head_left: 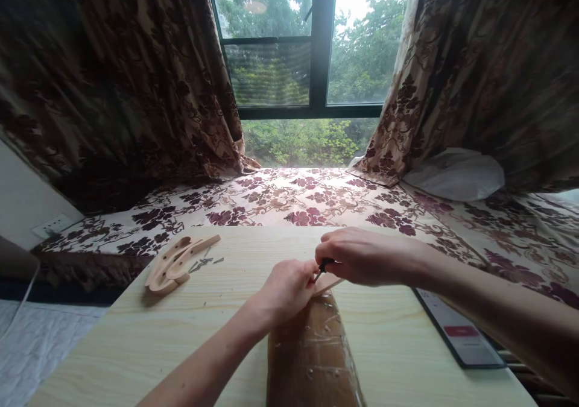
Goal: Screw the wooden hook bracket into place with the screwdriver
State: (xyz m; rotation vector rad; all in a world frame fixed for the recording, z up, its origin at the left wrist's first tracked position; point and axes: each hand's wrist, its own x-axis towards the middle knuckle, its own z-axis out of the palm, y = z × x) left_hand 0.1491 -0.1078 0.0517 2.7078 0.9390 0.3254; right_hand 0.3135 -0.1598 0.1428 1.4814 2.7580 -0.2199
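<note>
My right hand (373,256) is closed around the black handle of a screwdriver (324,266), whose shaft slants down to the left. Its tip meets the fingertips of my left hand (289,289), which are pinched on a pale wooden piece (328,283); whether a screw sits between them is hidden. That wooden piece rests at the far end of a brown cardboard box (312,353) wrapped in clear tape. Left of my hands lie curved wooden pieces (174,265) with drilled holes, and beside them several loose screws (203,263).
Everything stands on a light wood-grain table (203,347). A phone or tablet (461,331) with a lit screen lies under my right forearm. Beyond the table is a ledge with a floral cover (294,196), a white plastic bag (456,175), curtains (158,63) and a window.
</note>
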